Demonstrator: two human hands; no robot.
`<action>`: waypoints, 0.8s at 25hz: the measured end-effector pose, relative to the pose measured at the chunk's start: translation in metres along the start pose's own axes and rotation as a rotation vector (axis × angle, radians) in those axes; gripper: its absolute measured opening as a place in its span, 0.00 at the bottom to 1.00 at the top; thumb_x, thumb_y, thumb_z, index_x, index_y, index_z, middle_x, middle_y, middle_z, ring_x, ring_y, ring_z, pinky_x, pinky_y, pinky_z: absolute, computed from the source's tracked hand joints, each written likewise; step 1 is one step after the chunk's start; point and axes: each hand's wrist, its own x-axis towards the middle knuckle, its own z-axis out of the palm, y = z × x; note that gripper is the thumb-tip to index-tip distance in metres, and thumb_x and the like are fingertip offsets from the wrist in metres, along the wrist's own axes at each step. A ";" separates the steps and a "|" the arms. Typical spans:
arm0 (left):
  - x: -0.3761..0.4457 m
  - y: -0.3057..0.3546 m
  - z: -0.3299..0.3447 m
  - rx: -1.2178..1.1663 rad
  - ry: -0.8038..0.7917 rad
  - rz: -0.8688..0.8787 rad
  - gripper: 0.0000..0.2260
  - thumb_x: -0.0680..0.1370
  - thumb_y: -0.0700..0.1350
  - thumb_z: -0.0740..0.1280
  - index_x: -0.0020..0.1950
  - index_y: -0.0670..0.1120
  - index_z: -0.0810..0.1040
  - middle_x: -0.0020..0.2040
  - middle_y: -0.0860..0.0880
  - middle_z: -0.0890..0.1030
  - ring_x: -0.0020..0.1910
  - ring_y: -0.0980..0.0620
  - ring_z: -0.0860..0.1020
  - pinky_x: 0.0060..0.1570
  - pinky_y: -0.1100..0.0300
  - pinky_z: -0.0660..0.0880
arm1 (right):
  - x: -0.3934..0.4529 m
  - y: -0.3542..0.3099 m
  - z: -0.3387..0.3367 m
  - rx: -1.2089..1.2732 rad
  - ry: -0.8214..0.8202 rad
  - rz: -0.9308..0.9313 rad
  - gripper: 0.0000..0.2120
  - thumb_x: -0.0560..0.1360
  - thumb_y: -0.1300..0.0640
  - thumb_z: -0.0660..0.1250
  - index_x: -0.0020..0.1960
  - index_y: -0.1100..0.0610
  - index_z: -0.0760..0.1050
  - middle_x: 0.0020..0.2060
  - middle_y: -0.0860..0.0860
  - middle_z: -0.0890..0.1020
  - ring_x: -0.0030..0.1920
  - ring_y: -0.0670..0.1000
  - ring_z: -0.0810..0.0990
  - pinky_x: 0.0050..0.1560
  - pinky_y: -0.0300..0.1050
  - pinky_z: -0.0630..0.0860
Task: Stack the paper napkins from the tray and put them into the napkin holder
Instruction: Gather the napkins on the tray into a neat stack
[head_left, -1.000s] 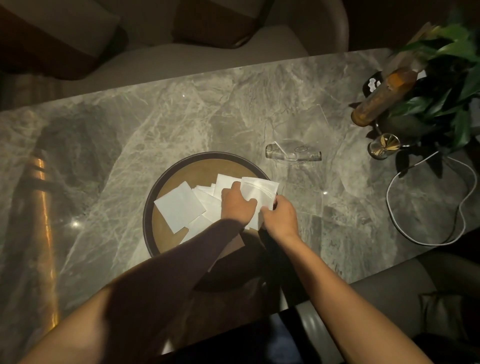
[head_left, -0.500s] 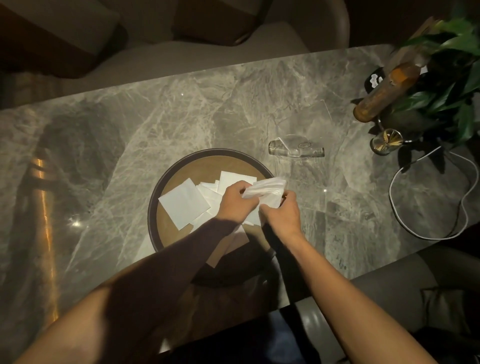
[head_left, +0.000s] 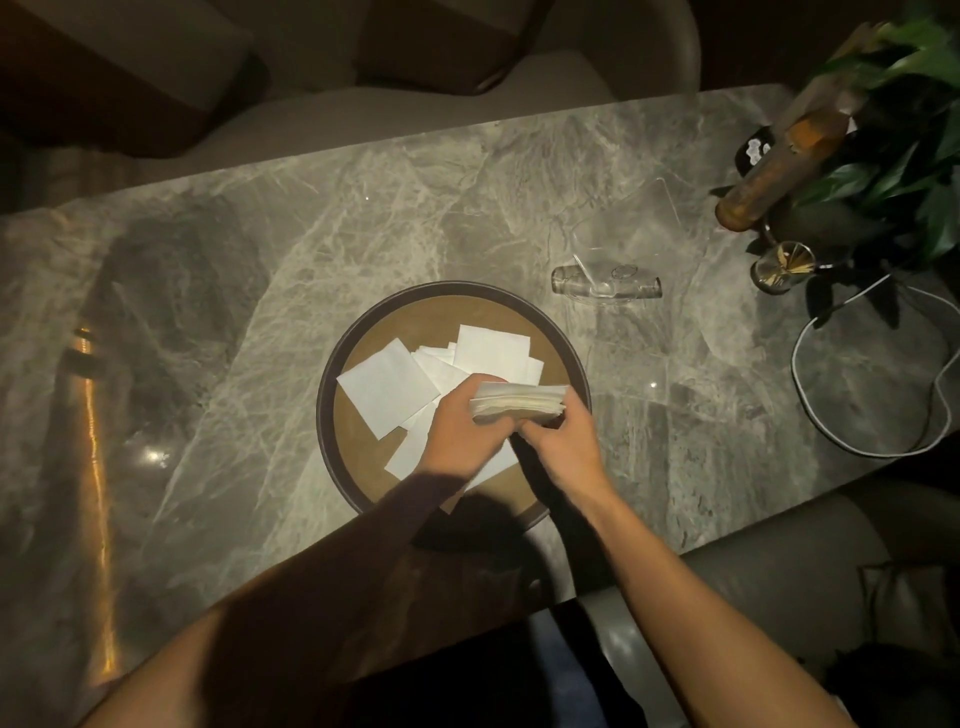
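No legible text, number or brand appears anywhere. Two marks come closest — a faint round emblem on the clear acrylic napkin holder (head_left: 607, 283) and a white pattern on a small black object (head_left: 754, 151) at the table's far corner — neither can be read.

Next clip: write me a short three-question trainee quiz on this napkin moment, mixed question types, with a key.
1. True or false: the clear napkin holder already has napkins in it.
2. What do the left hand and right hand hold? A) white cable B) napkin stack C) tray
3. Where do the loose napkins lie?

Key: 1 false, it looks empty. 2 B. 3 On the round tray.
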 end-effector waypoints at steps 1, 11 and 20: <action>-0.003 -0.005 0.002 -0.008 0.015 -0.005 0.17 0.75 0.47 0.75 0.62 0.53 0.76 0.55 0.53 0.80 0.53 0.53 0.81 0.53 0.62 0.81 | -0.003 0.006 0.003 0.007 0.015 0.011 0.21 0.72 0.72 0.72 0.56 0.49 0.76 0.50 0.50 0.84 0.53 0.48 0.84 0.52 0.42 0.83; -0.009 -0.016 0.012 -0.107 0.103 0.091 0.21 0.74 0.41 0.75 0.64 0.53 0.75 0.60 0.53 0.79 0.59 0.52 0.79 0.58 0.58 0.80 | -0.002 0.011 0.009 0.029 0.042 -0.056 0.19 0.71 0.75 0.70 0.55 0.55 0.78 0.49 0.51 0.84 0.53 0.50 0.84 0.56 0.45 0.82; -0.010 -0.024 0.019 -0.264 0.193 0.112 0.22 0.74 0.38 0.72 0.65 0.54 0.74 0.60 0.51 0.77 0.61 0.50 0.76 0.57 0.52 0.81 | -0.001 0.008 0.005 0.018 0.021 -0.056 0.20 0.74 0.75 0.69 0.55 0.53 0.76 0.49 0.48 0.82 0.54 0.48 0.82 0.54 0.43 0.82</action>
